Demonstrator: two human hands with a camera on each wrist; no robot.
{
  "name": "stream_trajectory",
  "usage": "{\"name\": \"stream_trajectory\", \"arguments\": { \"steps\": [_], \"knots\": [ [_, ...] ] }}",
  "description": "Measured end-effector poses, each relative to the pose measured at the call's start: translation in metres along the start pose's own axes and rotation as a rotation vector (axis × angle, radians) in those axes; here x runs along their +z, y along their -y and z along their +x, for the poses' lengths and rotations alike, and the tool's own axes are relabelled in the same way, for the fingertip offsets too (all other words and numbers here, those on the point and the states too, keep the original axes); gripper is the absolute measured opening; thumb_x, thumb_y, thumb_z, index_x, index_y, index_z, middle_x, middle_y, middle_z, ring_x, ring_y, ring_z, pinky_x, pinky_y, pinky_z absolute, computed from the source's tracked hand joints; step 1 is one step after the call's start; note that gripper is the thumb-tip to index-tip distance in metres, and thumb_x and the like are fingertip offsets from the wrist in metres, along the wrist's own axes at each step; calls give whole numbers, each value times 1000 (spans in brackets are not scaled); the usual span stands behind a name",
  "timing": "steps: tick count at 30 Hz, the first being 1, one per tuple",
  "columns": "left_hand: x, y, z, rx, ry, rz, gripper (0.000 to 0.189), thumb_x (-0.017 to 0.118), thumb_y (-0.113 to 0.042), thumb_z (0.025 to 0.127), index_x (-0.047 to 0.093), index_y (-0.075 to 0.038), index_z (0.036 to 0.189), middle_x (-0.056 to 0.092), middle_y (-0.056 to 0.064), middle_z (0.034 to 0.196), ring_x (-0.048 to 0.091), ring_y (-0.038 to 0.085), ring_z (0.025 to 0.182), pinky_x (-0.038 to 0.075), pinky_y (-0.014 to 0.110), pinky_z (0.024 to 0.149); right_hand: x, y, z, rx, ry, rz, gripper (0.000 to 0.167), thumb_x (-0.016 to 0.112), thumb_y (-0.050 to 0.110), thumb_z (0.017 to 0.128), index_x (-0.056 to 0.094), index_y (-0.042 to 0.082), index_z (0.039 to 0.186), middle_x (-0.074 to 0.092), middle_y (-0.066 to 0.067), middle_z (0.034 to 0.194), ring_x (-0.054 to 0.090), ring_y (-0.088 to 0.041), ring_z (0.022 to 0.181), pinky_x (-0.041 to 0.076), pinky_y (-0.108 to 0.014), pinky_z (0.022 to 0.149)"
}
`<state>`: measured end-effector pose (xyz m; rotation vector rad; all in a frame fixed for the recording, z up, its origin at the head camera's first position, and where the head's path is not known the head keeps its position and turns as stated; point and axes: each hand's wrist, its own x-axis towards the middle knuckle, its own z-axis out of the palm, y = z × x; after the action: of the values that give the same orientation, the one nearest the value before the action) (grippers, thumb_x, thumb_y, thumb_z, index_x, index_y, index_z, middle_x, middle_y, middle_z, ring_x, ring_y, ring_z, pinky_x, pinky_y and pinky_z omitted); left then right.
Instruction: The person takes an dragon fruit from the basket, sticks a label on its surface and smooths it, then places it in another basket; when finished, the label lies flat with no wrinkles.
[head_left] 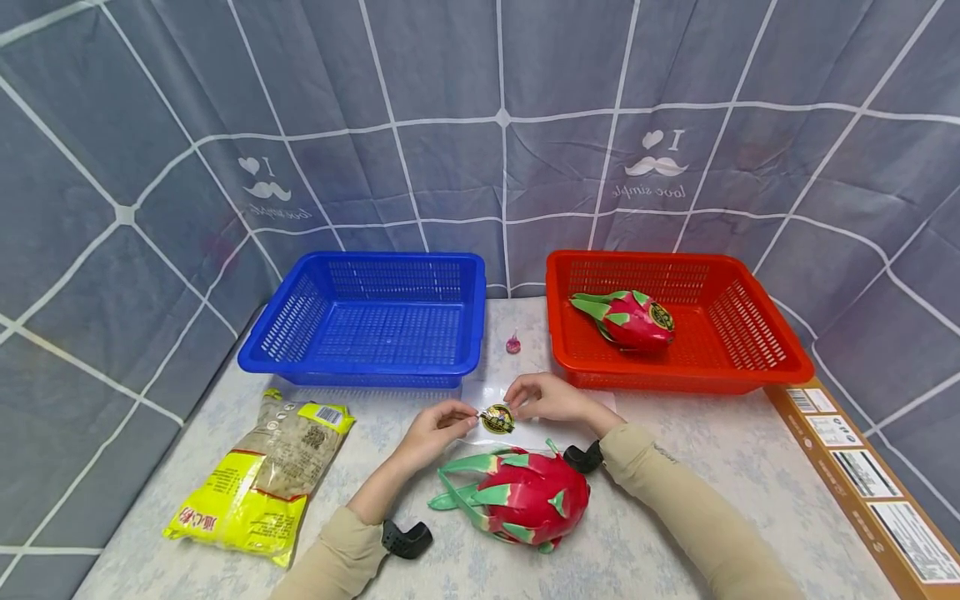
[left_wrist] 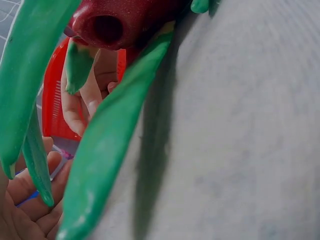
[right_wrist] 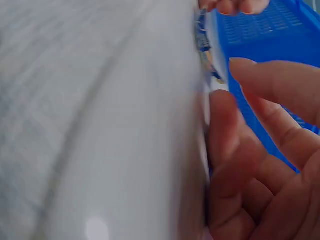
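A round black-and-gold sticker (head_left: 497,419) is over a glossy clear sheet (head_left: 540,431) at the middle of the table. My left hand (head_left: 437,429) pinches the sticker at its left edge. At its right side is my right hand (head_left: 546,398), with thumb and index finger apart in the right wrist view and other fingers against the sheet. Just in front of the sheet lies a red dragon fruit (head_left: 534,498) with green scales, its leafy end toward the left. Those green leaves (left_wrist: 107,135) partly cover both hands in the left wrist view.
A blue basket (head_left: 360,371) stands at the back left. The red basket (head_left: 675,379) at the back right holds another dragon fruit (head_left: 637,325) bearing a similar sticker. A yellow bag (head_left: 255,492) lies left, a small pink item (head_left: 513,343) between the baskets, and a brown carton (head_left: 862,475) right.
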<state>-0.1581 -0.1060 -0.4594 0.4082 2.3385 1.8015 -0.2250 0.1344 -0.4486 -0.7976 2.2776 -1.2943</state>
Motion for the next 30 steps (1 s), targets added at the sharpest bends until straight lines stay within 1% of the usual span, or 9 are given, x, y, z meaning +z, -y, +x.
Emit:
{"name": "stream_trajectory", "arguments": {
  "steps": [1, 5, 6, 8, 13, 19, 23, 26, 30],
  "knots": [
    [0, -5, -2, -2, 3, 3, 22, 61, -7, 90, 61, 8, 105, 64, 22, 101, 63, 35, 92, 51, 26, 76, 1, 0, 0, 11, -8, -4, 22, 70, 7, 82, 63, -2, 101, 68, -13, 91, 60, -17, 75, 48, -27, 64],
    [1, -5, -3, 7, 2, 12, 20, 61, -7, 90, 62, 7, 104, 65, 20, 100, 63, 34, 92, 50, 25, 76, 4, 5, 0, 31, -40, 10, 19, 71, 6, 81, 65, -3, 97, 69, -13, 87, 61, -16, 73, 47, -27, 64],
    [1, -5, -2, 3, 0, 18, 20, 61, -7, 90, 63, 7, 104, 65, 20, 100, 63, 34, 92, 50, 26, 76, 5, 5, 0, 35, -46, 11, 18, 71, 6, 81, 65, -2, 96, 69, -12, 85, 61, -14, 72, 47, -27, 64],
    [1, 6, 1, 12, 0, 23, 20, 62, -10, 90, 64, 4, 103, 66, 17, 99, 64, 30, 90, 50, 26, 76, 6, 5, 0, 31, -55, 12, 16, 71, 5, 80, 66, -2, 93, 70, -10, 82, 60, -12, 70, 47, -26, 64],
    [0, 7, 1, 3, 0, 23, 20, 63, -11, 89, 64, 4, 103, 66, 16, 100, 64, 29, 91, 50, 25, 77, 4, 0, -3, 22, -83, 33, 12, 69, 4, 81, 66, 0, 92, 68, -7, 80, 58, -13, 67, 47, -26, 59],
    [0, 0, 0, -3, 21, -10, 23, 60, -10, 91, 62, 7, 107, 64, 22, 105, 62, 35, 95, 51, 31, 79, -7, 5, -25, 8, -162, 2, 12, 68, 9, 83, 67, 2, 94, 66, -5, 81, 58, -15, 67, 48, -27, 57],
    [1, -14, -3, 43, 31, 1, 22, 60, -11, 92, 63, 4, 107, 64, 20, 106, 62, 32, 95, 51, 31, 80, -10, 10, -44, -8, -201, -44, 11, 67, 12, 85, 70, 5, 93, 67, -2, 82, 57, -13, 68, 48, -26, 60],
    [5, -28, -8, 99, 86, 20, 22, 60, -13, 92, 64, 2, 107, 64, 18, 106, 63, 26, 94, 50, 29, 81, -11, 16, -59, -13, -237, -31, 11, 68, 13, 86, 70, 6, 93, 67, -3, 85, 59, -13, 72, 50, -26, 64],
    [14, -44, -16, 174, 226, 37, 26, 62, -17, 91, 63, -1, 112, 62, 18, 111, 61, 27, 101, 49, 34, 87, -16, 26, -80, -23, -294, 39, 12, 66, 10, 87, 66, 3, 96, 66, -6, 89, 61, -17, 77, 52, -28, 69]
  ]
}}
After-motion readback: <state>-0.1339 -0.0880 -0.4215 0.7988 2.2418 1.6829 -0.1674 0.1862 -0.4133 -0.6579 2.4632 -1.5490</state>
